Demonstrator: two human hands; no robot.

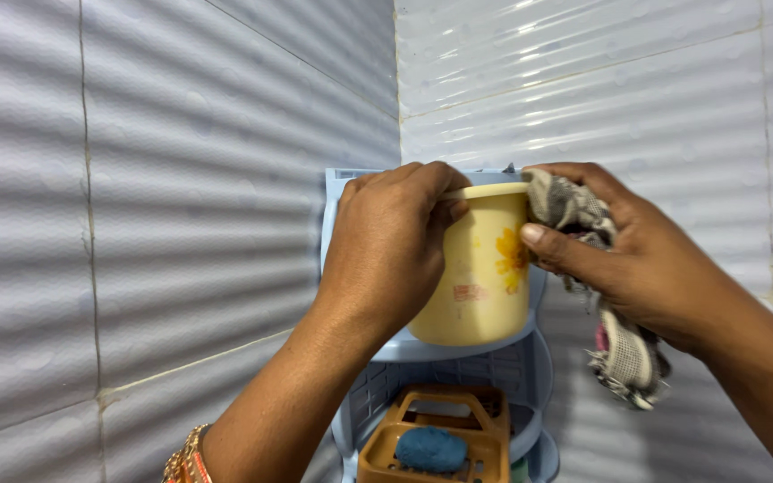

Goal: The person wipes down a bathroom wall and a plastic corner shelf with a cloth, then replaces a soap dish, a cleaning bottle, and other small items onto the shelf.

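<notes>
Yellow cup (480, 273), flower print, upright on the top tier of a pale blue corner shelf (445, 353). Left hand (391, 246) grips its rim and side; right hand (615, 241) clutches a checked cloth (624, 349), thumb pressed to the cup wall. Risk: a hard wipe could tip the cup off the narrow tier. Below, an orange soap dish (431, 438) with a blue bar (431, 449), cut off by the frame. Cup interior hidden.
</notes>
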